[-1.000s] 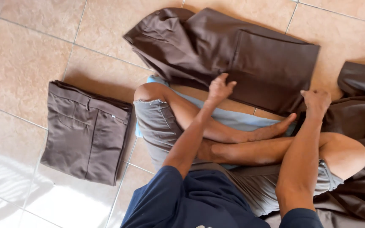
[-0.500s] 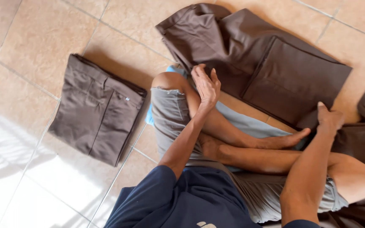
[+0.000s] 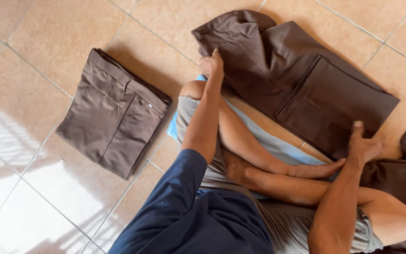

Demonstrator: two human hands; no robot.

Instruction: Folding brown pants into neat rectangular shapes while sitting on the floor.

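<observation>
Within a second our left hand (image 3: 211, 65) had moved from our knee to the waistband edge of the dark brown trousers (image 3: 301, 84) spread on the tiled floor (image 3: 38, 37), fingers clamped on the cloth. Our right hand (image 3: 363, 145) had shifted to their lower edge, fingers together, pressing. Folded grey-brown trousers (image 3: 111, 113) lay well apart.

The person wears a dark navy blue short-sleeved shirt (image 3: 203, 221); the sleeve on the left arm ends just above the elbow. Both forearms are bare, with no watch, ring or band visible on the left hand (image 3: 212, 66) or the right hand (image 3: 363, 146). Grey shorts (image 3: 278, 221) with a frayed, raw-cut hem reach the knees. The lower legs and feet are bare.
</observation>
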